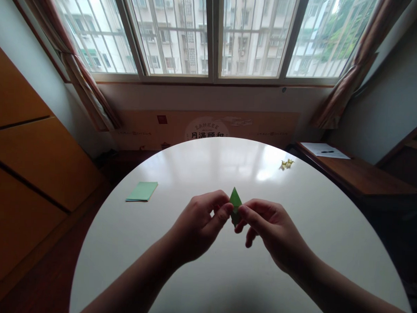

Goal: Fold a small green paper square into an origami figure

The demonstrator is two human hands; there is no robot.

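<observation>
Above the middle of the white counter point(224, 285), a small folded piece of green paper point(236, 197) is held up, its sharp tip facing the window point(213, 81). The left hand point(202, 224) has its grip pinched closed on one edge; the right hand point(276, 226) pinches the opposite edge, thumb on top too. To do this well, I'd want both pinches light and level, the layers matched before any pressing, and each crease run firm with a thumbnail while the other hand steadies it. The lower end is dim and partly covered, so I can't quite tell how its folds lie.
</observation>
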